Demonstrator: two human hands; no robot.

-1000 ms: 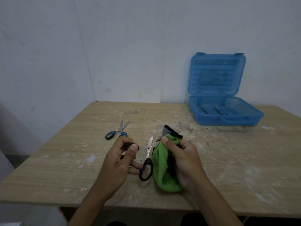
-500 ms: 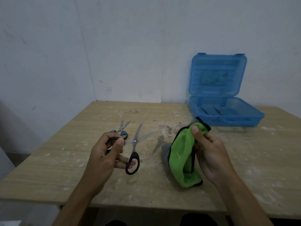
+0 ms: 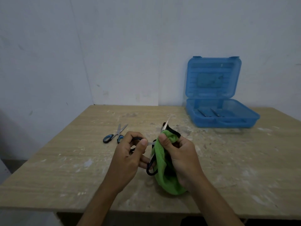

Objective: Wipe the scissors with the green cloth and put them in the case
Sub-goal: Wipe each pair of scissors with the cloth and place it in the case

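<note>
My left hand (image 3: 130, 157) grips the black handles of a pair of scissors (image 3: 150, 168) held open above the table. My right hand (image 3: 180, 159) holds the green cloth (image 3: 164, 175) wrapped round one blade, and the blade's tip sticks out above the cloth. The other blade runs short and flat between my two thumbs. A second pair of scissors (image 3: 114, 135) with blue handles lies on the table just beyond my left hand. The blue case (image 3: 223, 121) stands open at the back right, lid upright against the wall.
The wooden table (image 3: 65, 168) is worn, with pale stains. A white wall rises right behind it. The table's left and front edges drop off to the floor. Inside the case's tray lie a few dark, long items.
Half a second ago my hands were apart, the scissors clear of the cloth. Now they have come together again and the cloth is wrapped round a blade, as one second ago.
</note>
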